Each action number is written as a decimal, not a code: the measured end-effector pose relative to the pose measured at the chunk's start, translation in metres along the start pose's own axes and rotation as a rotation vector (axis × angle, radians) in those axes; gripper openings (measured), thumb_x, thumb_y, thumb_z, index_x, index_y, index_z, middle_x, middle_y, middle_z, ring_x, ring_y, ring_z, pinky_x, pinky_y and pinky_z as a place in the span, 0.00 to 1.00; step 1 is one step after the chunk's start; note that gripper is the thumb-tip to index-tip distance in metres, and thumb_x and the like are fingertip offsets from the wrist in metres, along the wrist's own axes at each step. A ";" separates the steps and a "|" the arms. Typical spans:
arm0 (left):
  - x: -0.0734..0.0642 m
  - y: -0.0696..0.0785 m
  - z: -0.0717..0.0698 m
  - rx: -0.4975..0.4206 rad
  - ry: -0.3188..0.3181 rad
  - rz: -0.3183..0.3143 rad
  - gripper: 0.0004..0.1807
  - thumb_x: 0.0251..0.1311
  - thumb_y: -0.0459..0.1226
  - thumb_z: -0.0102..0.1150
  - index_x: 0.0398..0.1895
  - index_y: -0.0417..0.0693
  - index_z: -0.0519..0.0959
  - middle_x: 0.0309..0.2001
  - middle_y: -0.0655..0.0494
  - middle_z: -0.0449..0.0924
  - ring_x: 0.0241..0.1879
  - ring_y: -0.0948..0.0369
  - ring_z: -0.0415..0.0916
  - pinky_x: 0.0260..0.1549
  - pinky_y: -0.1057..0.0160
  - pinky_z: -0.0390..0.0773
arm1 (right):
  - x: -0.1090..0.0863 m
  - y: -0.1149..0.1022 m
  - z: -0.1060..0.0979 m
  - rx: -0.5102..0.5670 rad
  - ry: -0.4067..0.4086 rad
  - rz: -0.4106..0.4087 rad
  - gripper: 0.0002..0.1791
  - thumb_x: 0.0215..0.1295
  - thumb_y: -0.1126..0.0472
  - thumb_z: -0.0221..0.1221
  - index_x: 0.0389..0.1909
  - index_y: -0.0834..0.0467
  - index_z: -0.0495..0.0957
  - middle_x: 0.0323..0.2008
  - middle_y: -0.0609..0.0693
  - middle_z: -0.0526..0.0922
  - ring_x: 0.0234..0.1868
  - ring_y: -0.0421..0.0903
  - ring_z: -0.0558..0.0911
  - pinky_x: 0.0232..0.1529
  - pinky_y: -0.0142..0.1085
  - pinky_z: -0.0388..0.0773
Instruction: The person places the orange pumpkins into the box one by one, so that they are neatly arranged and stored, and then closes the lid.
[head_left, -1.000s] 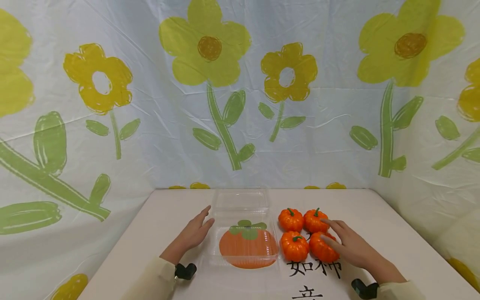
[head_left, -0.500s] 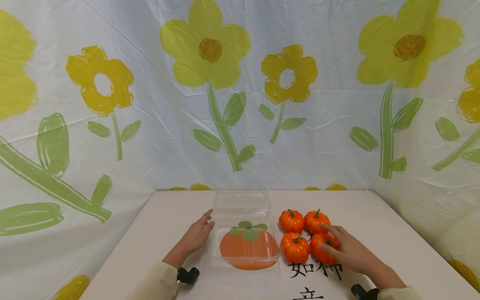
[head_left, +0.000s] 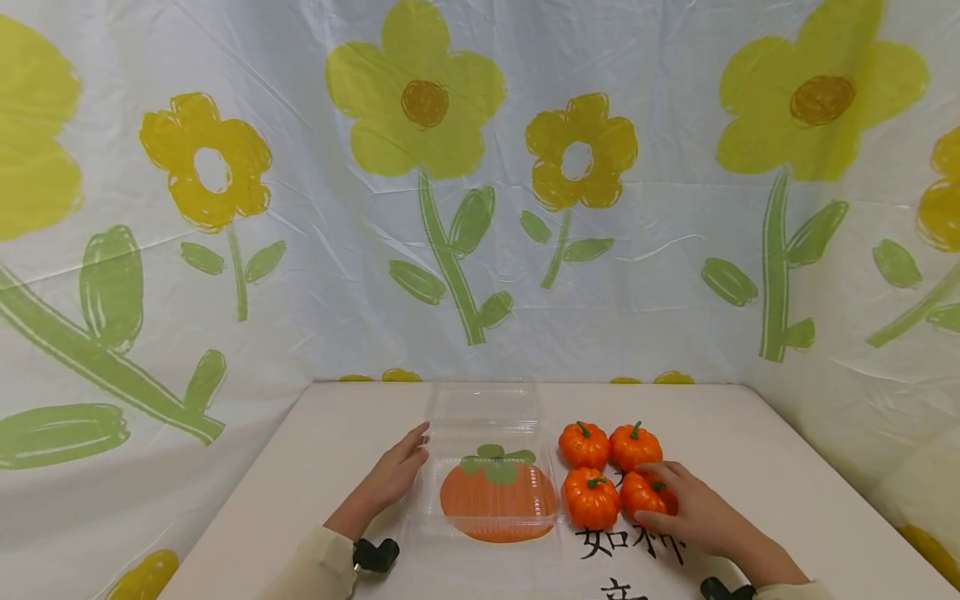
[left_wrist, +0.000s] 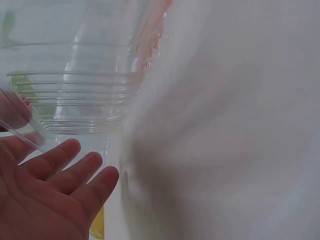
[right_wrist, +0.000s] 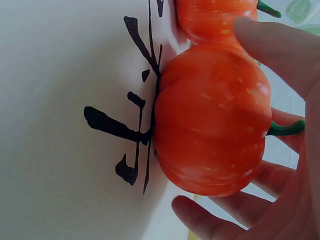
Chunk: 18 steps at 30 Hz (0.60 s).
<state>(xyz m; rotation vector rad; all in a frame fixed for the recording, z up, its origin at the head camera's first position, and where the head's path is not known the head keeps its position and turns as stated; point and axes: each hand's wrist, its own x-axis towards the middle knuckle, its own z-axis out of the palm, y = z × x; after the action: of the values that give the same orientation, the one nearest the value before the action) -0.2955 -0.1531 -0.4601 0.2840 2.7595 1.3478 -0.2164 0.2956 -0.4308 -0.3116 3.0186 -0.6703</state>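
Observation:
A clear plastic clamshell box [head_left: 491, 521] lies with its lid raised, over a printed orange fruit picture. At its left side is my left hand [head_left: 393, 475], fingers extended. In the left wrist view, this hand [left_wrist: 55, 190] has its loosely bent fingers at the box's ribbed wall [left_wrist: 75, 95]; whether it presses there I cannot tell. My right hand [head_left: 693, 508] reaches around the near-right small orange pumpkin [head_left: 647, 495]. The right wrist view shows thumb and spread fingers on opposite sides of that pumpkin [right_wrist: 212, 120], which rests on the table; firm contact is not clear.
Three more pumpkins stand close by: near-left [head_left: 591, 500], far-left [head_left: 583, 446] and far-right [head_left: 635, 447]. Black characters [head_left: 600, 542] are printed on the pale tabletop [head_left: 300, 467]. A flowered curtain [head_left: 480, 250] hangs behind and at both sides.
My right hand has lowered around the near-right pumpkin, its thumb dropping to the front side. The left hand stays beside the box with almost no movement.

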 end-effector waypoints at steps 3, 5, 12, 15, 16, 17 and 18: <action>0.000 -0.002 0.002 -0.027 0.009 -0.006 0.28 0.73 0.42 0.40 0.75 0.54 0.57 0.70 0.46 0.66 0.68 0.44 0.63 0.64 0.39 0.64 | 0.001 0.000 0.001 -0.013 0.007 -0.010 0.37 0.53 0.37 0.65 0.61 0.52 0.71 0.61 0.64 0.69 0.54 0.60 0.76 0.50 0.63 0.76; 0.001 -0.003 0.003 -0.050 0.014 -0.007 0.28 0.73 0.41 0.40 0.75 0.54 0.57 0.70 0.46 0.66 0.69 0.44 0.63 0.65 0.39 0.63 | 0.001 0.000 0.002 -0.015 0.011 -0.015 0.37 0.53 0.38 0.65 0.60 0.53 0.71 0.61 0.63 0.70 0.54 0.60 0.76 0.50 0.63 0.76; 0.001 -0.005 0.005 -0.119 0.026 0.014 0.27 0.72 0.39 0.41 0.74 0.49 0.58 0.69 0.44 0.67 0.68 0.44 0.65 0.63 0.41 0.67 | 0.001 -0.001 0.000 -0.021 0.013 -0.024 0.36 0.54 0.38 0.65 0.60 0.53 0.71 0.60 0.62 0.71 0.54 0.59 0.76 0.50 0.62 0.76; 0.001 -0.004 0.005 -0.155 0.031 0.015 0.28 0.72 0.39 0.41 0.74 0.47 0.58 0.68 0.43 0.67 0.67 0.44 0.66 0.63 0.42 0.68 | 0.000 -0.001 -0.002 -0.032 0.023 -0.032 0.37 0.54 0.38 0.65 0.60 0.53 0.72 0.60 0.62 0.71 0.54 0.59 0.76 0.51 0.62 0.76; 0.000 -0.003 0.006 -0.164 0.034 0.018 0.28 0.72 0.38 0.42 0.74 0.47 0.58 0.68 0.43 0.67 0.67 0.44 0.66 0.62 0.42 0.69 | 0.001 -0.002 -0.003 -0.035 0.028 -0.031 0.37 0.54 0.37 0.65 0.60 0.53 0.72 0.60 0.62 0.71 0.54 0.59 0.76 0.51 0.62 0.75; 0.000 -0.003 0.006 -0.171 0.036 0.016 0.28 0.72 0.38 0.42 0.74 0.47 0.58 0.68 0.43 0.68 0.66 0.44 0.67 0.62 0.43 0.69 | 0.001 -0.002 -0.004 -0.037 0.033 -0.030 0.37 0.53 0.37 0.64 0.60 0.53 0.72 0.60 0.62 0.71 0.54 0.59 0.76 0.51 0.62 0.75; 0.000 -0.003 0.006 -0.173 0.040 0.017 0.28 0.71 0.38 0.42 0.74 0.47 0.58 0.68 0.43 0.68 0.66 0.44 0.66 0.62 0.42 0.69 | 0.001 -0.002 -0.005 -0.044 0.040 -0.034 0.37 0.54 0.36 0.64 0.60 0.54 0.71 0.60 0.62 0.71 0.54 0.60 0.76 0.51 0.62 0.75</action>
<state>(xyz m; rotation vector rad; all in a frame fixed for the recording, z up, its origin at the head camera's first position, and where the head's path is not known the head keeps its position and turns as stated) -0.2954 -0.1502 -0.4660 0.2739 2.6535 1.6009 -0.2176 0.2952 -0.4252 -0.3562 3.0760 -0.6201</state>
